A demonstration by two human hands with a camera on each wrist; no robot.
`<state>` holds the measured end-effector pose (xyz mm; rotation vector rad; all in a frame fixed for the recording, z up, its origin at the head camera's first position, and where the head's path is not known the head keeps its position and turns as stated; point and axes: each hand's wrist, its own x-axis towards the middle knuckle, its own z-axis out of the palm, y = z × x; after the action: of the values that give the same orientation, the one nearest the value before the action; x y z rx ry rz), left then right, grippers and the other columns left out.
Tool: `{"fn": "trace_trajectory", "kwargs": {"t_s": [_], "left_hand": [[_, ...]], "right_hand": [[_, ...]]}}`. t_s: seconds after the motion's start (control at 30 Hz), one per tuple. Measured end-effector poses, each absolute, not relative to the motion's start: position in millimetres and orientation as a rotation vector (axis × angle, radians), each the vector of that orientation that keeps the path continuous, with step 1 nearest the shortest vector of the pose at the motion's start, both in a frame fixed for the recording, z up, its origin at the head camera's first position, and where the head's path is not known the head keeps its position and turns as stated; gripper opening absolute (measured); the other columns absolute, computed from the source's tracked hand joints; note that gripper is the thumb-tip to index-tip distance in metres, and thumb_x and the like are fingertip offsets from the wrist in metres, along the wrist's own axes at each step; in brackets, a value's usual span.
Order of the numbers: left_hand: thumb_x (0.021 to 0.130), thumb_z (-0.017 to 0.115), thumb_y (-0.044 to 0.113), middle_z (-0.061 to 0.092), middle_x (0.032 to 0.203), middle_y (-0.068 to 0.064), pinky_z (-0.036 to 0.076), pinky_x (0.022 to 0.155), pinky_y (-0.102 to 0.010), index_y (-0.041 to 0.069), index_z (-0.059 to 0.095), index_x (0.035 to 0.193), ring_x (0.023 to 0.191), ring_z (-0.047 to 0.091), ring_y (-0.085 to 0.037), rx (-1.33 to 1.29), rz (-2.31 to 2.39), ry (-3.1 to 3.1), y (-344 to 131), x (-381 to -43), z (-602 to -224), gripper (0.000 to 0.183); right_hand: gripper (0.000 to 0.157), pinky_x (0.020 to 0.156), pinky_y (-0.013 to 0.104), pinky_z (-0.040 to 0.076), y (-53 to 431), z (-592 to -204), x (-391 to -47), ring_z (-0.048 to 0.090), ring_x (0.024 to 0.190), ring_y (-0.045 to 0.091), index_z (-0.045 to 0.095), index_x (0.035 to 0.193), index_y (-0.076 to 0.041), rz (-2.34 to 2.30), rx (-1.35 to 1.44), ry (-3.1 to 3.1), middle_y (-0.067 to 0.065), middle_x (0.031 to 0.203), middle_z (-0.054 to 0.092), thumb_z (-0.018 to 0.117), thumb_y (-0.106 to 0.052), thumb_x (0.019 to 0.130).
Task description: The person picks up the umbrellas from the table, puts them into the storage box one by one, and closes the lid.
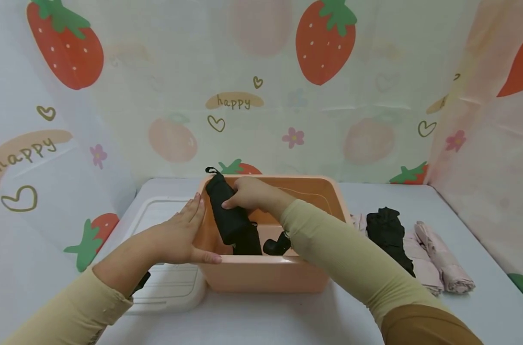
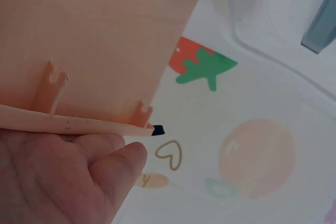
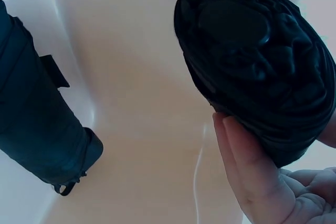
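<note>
My right hand grips a black folded umbrella at the left end of a peach plastic bin. The umbrella tilts, with its wrist loop above the far rim. In the right wrist view the fingers curl round that umbrella, its gathered end facing the camera. Another black folded umbrella lies in the bin beneath it. My left hand rests on the bin's left rim with its fingers straight. In the left wrist view the left hand lies against the rim.
A white translucent lid lies on the table left of the bin. To the right are a black bundled cloth and rolled pale pink cloths. Strawberry-printed sheets enclose the table's back and sides.
</note>
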<state>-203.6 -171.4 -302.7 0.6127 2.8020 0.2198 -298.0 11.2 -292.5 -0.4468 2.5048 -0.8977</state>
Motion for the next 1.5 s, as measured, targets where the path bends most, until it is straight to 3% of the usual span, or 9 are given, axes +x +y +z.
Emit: {"fn": "trace_trajectory", "kwargs": {"t_s": [0.17,0.53,0.73,0.93,1.5], "left_hand": [[0.061,0.048,0.084,-0.012,0.15,-0.02,0.013,0.107,-0.054,-0.006,-0.002,0.143,0.138,-0.004,-0.038,0.622,0.212,2.806,-172.0,-203.6,-302.7,0.132],[0.06,0.047,0.085,-0.012,0.15,-0.02,0.014,0.107,-0.053,-0.006,-0.002,0.143,0.138,-0.003,-0.038,0.62,0.203,2.809,-172.1,-203.9,-303.3,0.133],[0.059,0.048,0.085,-0.014,0.15,-0.019,0.014,0.107,-0.054,-0.006,-0.003,0.143,0.138,-0.004,-0.037,0.612,0.211,2.805,-171.0,-203.4,-303.6,0.134],[0.057,0.048,0.086,-0.014,0.15,-0.019,0.014,0.107,-0.054,-0.006,-0.003,0.143,0.138,-0.005,-0.037,0.6,0.221,2.809,-170.8,-204.3,-304.5,0.136],[0.058,0.049,0.085,-0.014,0.15,-0.019,0.015,0.107,-0.055,-0.005,-0.004,0.143,0.138,-0.005,-0.037,0.589,0.232,2.808,-171.4,-202.8,-303.6,0.135]], "right_hand": [[0.036,0.074,0.036,0.054,9.3,-291.7,-298.5,0.063,0.073,0.019,0.059,0.104,-0.001,-0.929,-0.436,2.494,0.008,0.089,0.061,0.069,-0.028,0.082],[0.035,0.063,0.027,0.054,9.9,-293.2,-299.3,0.064,0.073,0.018,0.059,0.104,0.001,-0.993,-0.442,2.429,0.009,0.089,0.062,0.067,-0.027,0.084],[0.061,0.066,0.037,0.055,14.6,-296.2,-302.7,0.067,0.074,0.027,0.048,0.126,0.003,-1.153,-0.393,2.284,0.019,0.094,0.064,0.046,-0.047,0.092],[0.083,0.066,0.038,0.055,20.9,-295.9,-304.6,0.067,0.077,0.027,0.05,0.125,0.004,-1.183,-0.383,2.226,0.021,0.1,0.064,0.03,-0.067,0.087],[0.084,0.069,0.039,0.055,24.9,-290.4,-302.6,0.066,0.081,0.027,0.051,0.123,0.004,-1.191,-0.404,2.203,0.019,0.1,0.064,0.028,-0.068,0.087]]}}
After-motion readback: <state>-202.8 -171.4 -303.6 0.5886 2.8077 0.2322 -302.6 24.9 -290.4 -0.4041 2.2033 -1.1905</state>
